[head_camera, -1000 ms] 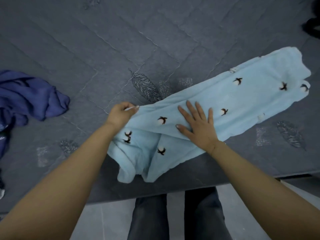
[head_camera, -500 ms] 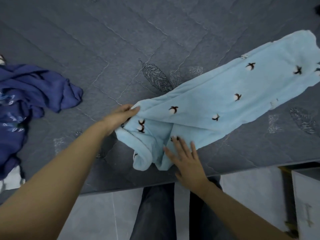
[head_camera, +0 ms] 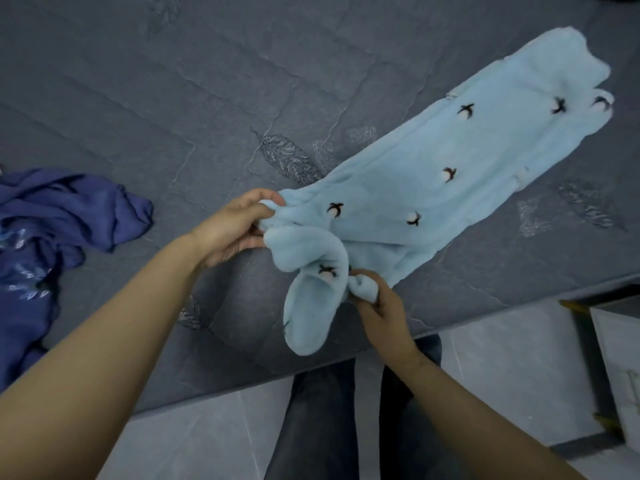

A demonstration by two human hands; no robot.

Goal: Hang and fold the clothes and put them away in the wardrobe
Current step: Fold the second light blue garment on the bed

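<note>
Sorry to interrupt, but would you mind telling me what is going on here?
A person is folding a light blue fleece garment on a grey quilted bed. The left hand pinches its near edge, the right hand grips a bunched corner. A dark blue garment lies crumpled on the bed, to the left.

Garment [head_camera: 433, 188] stretched across bed [head_camera: 173, 81], running from near centre out to far right. Left hand [head_camera: 230, 230] gripping its near-left end, right hand [head_camera: 379, 303] pinching a bunched fold at near edge of bed, right of a hanging flap. Crumpled cloth [head_camera: 52, 237] on bed, well apart at left. Legs [head_camera: 346, 427] on floor [head_camera: 194, 441], near side of bed. Cabinet [head_camera: 620, 358] at near right.
</note>
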